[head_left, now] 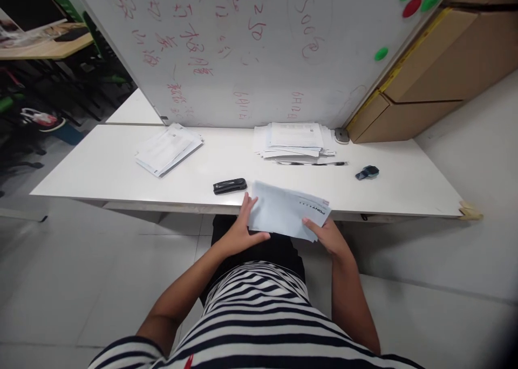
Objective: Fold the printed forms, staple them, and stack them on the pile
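Observation:
I hold a small stack of white paper sheets [279, 210] over the front edge of the white table, with a few dark printed letters near its right end. My right hand [329, 237] grips the stack's right end, thumb on top and fingers underneath, out of sight. At the left end, my left hand [238, 231] spans the short side, its fingertips at the upper corner and its thumb along the lower edge. Just beyond the left fingers a black stapler [230, 186] lies on the table, apart from the sheets.
On the white table [97, 164] lie a left paper pile [170, 148], a larger pile [297, 139], a pen [311, 163] and a dark blue watch-like object [367, 172]. Behind stands a whiteboard [259, 77] with red writing. Cardboard boxes [404, 115] stack at the right.

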`<state>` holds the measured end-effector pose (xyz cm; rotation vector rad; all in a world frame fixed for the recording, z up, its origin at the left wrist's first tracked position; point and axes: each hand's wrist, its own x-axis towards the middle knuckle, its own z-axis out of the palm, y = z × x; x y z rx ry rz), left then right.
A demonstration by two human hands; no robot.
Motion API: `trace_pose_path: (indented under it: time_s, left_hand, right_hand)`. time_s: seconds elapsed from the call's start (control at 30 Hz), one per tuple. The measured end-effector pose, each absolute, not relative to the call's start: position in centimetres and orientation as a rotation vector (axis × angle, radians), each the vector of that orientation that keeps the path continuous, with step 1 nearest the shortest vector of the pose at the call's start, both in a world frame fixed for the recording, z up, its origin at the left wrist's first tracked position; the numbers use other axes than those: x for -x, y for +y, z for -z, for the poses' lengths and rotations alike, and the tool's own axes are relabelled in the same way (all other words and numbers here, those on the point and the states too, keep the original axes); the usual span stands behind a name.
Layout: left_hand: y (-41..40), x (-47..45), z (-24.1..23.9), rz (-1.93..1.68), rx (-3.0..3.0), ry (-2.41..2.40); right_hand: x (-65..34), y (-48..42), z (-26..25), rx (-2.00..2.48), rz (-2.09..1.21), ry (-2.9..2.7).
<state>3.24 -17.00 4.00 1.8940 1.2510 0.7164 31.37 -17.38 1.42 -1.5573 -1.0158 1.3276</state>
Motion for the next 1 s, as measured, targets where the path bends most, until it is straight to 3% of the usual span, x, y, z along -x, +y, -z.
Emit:
trace_pose_path:
  time_s: [0.13,0.63,0.8,1.0]
  left_hand:
    - [-14.3,-2.3,-5.8,-1.117,-1.444,1.224]
    - [-10.6,-3.2,-1.3,-1.205,-1.481,1.411]
    - [-11.0,-3.6,-1.7,-1.101,-1.529,1.42]
    - [-10.1,-1.3,-3.5,-1.262,-1.682,1.474]
  right_hand:
    - [-31.0,-16.0,-4.7,1.507,-1.199,-1.147]
    - [-24.1,-11.8,-1.7,1.4,-0.988,-1.267]
    - [-25.1,-12.8,-0.6,1.559,-0.976,-1.179]
    - [-28.4,-15.0,0.1,1.628,-0.976,-0.965]
